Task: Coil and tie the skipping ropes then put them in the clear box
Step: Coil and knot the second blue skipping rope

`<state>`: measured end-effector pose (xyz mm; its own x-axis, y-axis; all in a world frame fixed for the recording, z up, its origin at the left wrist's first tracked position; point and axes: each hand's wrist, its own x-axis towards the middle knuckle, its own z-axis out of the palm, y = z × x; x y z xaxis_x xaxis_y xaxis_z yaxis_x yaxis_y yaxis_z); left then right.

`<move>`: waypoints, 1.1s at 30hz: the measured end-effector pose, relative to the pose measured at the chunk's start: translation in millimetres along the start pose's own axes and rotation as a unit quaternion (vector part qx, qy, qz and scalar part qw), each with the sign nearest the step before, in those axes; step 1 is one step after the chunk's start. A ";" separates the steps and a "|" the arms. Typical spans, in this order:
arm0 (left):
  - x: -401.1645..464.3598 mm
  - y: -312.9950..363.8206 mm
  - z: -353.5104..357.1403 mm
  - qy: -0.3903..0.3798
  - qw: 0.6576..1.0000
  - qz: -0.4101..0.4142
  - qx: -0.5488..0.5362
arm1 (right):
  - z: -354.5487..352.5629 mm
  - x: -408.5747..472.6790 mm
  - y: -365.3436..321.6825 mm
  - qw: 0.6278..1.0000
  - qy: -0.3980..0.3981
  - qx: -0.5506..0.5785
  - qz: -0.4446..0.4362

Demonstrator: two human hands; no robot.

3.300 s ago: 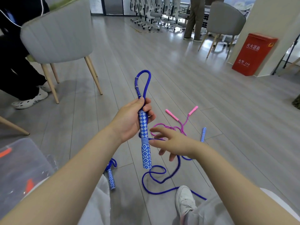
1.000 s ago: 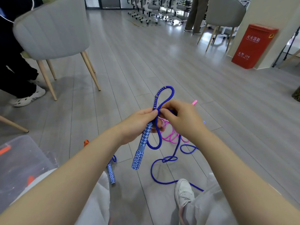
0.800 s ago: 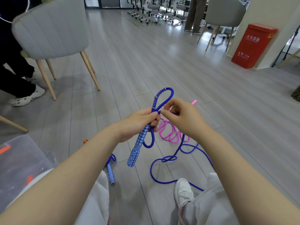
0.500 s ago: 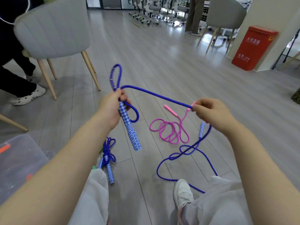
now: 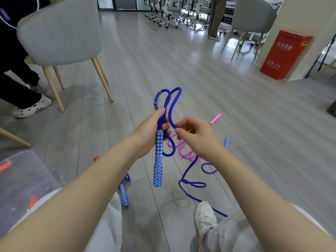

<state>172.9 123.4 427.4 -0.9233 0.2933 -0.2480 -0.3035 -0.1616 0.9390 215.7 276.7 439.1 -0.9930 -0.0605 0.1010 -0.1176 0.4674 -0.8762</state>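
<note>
Head view: left hand (image 5: 147, 135) grips blue rope (image 5: 171, 104); right hand (image 5: 196, 137) pinches it above bare floor (image 5: 236, 99).

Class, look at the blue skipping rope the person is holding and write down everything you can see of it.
The blue skipping rope has a dark blue braided-looking cord and a handle patterned with blue and white diamonds. The left hand grips the handle's top, so it hangs nearly upright; a metal spring wraps the cord where it leaves the handle. Two loops rise above that hand. The right hand pinches the cord beside it. The rest trails in loose curls across the grey floor, past a white shoe.
</note>
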 end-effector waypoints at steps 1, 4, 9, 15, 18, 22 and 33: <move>-0.8 -1.7 0.4 -0.011 0.999 0.009 0.034 | 2.5 0.1 0.8 1.000 0.002 -0.012 -0.005; -1.8 -6.9 1.0 -0.008 0.991 0.051 0.122 | 5.5 0.8 2.7 0.999 -0.004 -0.048 -0.019; -0.7 -10.4 1.5 0.026 0.978 0.083 0.188 | 5.0 -1.3 5.0 0.997 -0.030 -0.071 -0.028; 1.4 7.7 -5.1 0.050 0.997 0.052 -0.021 | -23.8 3.9 11.0 0.994 -0.063 -0.074 0.046; 5.6 25.6 -21.7 0.099 0.977 0.055 -0.182 | -50.1 4.4 17.6 0.995 -0.046 -0.065 0.066; 13.4 35.9 -59.8 0.195 0.917 0.070 -0.340 | -83.8 1.8 31.3 0.988 -0.026 -0.123 0.094; 0.0 13.1 -20.1 0.141 0.961 0.110 0.209 | -58.4 3.0 12.0 0.999 0.014 -0.014 0.030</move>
<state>164.1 102.3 434.9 -0.9993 0.0189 -0.0318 -0.0269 0.2195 0.9752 210.9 333.6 456.4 -0.9981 -0.0072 0.0619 -0.0574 0.4937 -0.8677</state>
